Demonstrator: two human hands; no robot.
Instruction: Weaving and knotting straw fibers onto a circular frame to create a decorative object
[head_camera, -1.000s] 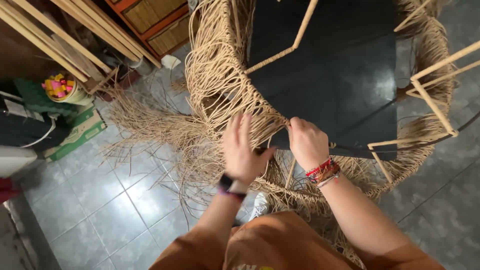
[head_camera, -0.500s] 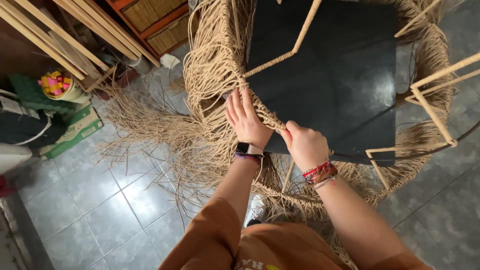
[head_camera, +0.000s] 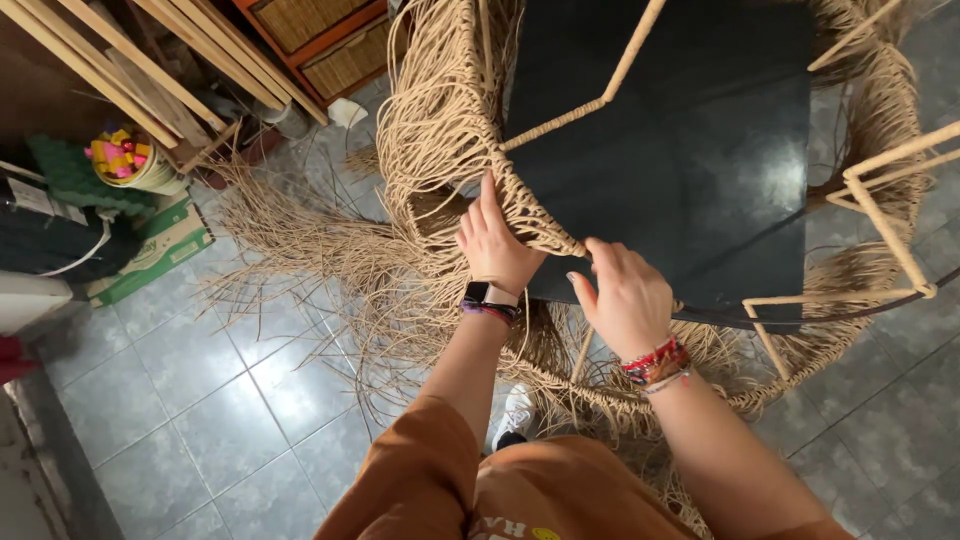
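Observation:
A round frame wrapped in tan woven cord (head_camera: 440, 120) stands on the tiled floor, with a black panel (head_camera: 690, 150) inside its ring. My left hand (head_camera: 492, 245) lies flat with fingers together against the woven rim, a dark watch on its wrist. My right hand (head_camera: 625, 295), wearing red bracelets, pinches cord strands at the rim's lower edge beside the black panel. Loose cord ends (head_camera: 330, 270) hang and spread over the floor under both hands.
Bare frame rods (head_camera: 880, 200) stick out at the right. Wooden sticks (head_camera: 150, 60) lean at the upper left near a bucket of colourful bits (head_camera: 130, 160), a green box (head_camera: 150, 250) and wicker drawers (head_camera: 320, 40). My white shoe (head_camera: 515, 415) shows below.
My left hand has slid up along the woven rim, and my right hand has shifted right and opened its grip on the strands. The view has moved closer.

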